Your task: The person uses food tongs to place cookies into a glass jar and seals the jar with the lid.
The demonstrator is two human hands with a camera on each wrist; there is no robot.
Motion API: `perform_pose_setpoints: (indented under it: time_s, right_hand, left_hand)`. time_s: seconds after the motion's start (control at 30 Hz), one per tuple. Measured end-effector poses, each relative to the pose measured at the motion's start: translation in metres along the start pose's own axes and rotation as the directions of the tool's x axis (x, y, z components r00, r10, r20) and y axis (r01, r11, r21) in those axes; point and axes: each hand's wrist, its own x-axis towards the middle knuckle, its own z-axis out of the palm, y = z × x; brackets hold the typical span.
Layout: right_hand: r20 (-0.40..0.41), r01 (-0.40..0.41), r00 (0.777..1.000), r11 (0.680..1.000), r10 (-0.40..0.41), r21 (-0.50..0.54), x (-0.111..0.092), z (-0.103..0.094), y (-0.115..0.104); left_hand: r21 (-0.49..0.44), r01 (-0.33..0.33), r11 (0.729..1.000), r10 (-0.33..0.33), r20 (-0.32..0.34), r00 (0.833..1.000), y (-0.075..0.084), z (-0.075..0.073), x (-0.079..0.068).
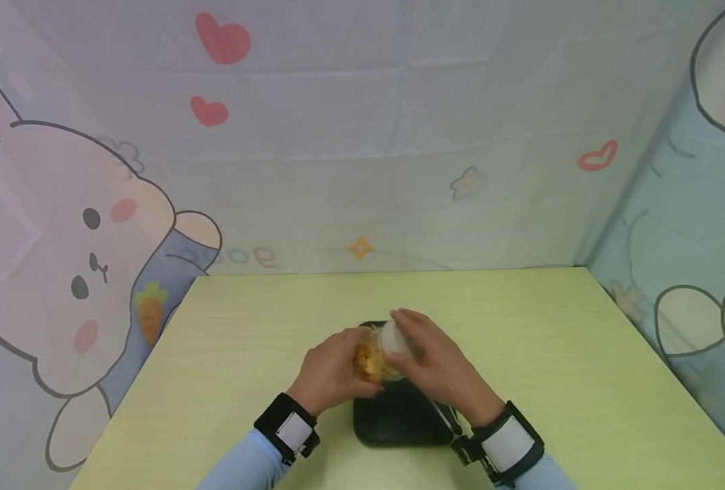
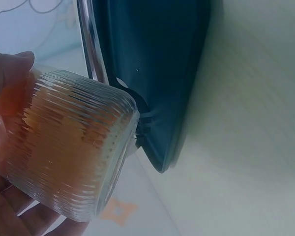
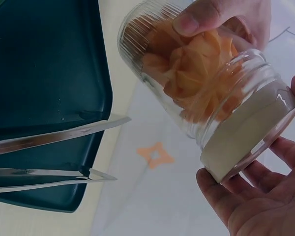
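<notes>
In the head view my left hand (image 1: 338,365) grips a ribbed glass jar (image 1: 370,362) round its body, above a dark tray. Swirled, orange-yellow cookies (image 3: 199,69) fill much of the jar, which is tilted over on its side. My right hand (image 1: 441,361) holds the whitish lid (image 3: 250,130) at the jar's mouth, thumb and fingers spread round its rim. Glass threads show between lid and jar body in the right wrist view. From the left wrist, the ribbed base of the jar (image 2: 73,142) faces the camera.
Below the hands, the dark green tray (image 1: 399,418) lies on the pale yellow table (image 1: 264,306). Metal tongs (image 3: 54,135) rest across the tray, their tips past its edge. A printed cloth backdrop (image 1: 338,136) stands behind the table and along its sides.
</notes>
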Motion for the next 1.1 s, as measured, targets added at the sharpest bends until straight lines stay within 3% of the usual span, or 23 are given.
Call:
perform_pose_setpoints:
  time_s: [0.4, 0.5, 0.7, 0.93, 1.1]
  right_hand:
    - [-0.031, -0.050, 0.998, 0.997, 0.048, -0.062, -0.003, 0.011, -0.004]
    - [-0.075, -0.124, 0.990, 0.988, 0.117, -0.089, -0.003, 0.015, -0.008]
    - [-0.123, -0.317, 0.945, 0.941, 0.303, -0.118, -0.001, 0.019, -0.016]
    - [0.018, -0.343, 0.938, 0.933, 0.347, -0.105, -0.005, 0.009, -0.012]
    - [0.129, -0.240, 0.961, 0.970, 0.244, -0.046, -0.010, -0.001, -0.003]
  left_hand:
    - [0.040, -0.023, 0.999, 0.023, -0.001, 1.000, 0.005, 0.000, 0.002]
    - [0.075, -0.030, 0.997, 0.030, -0.004, 1.000, 0.007, 0.001, 0.002]
    - [0.116, -0.040, 0.992, 0.042, -0.011, 0.999, 0.009, 0.002, 0.002]
    - [0.117, -0.037, 0.992, 0.039, -0.012, 0.999, 0.008, 0.002, 0.001]
    - [0.119, -0.028, 0.993, 0.029, -0.005, 1.000, 0.006, 0.002, 0.000]
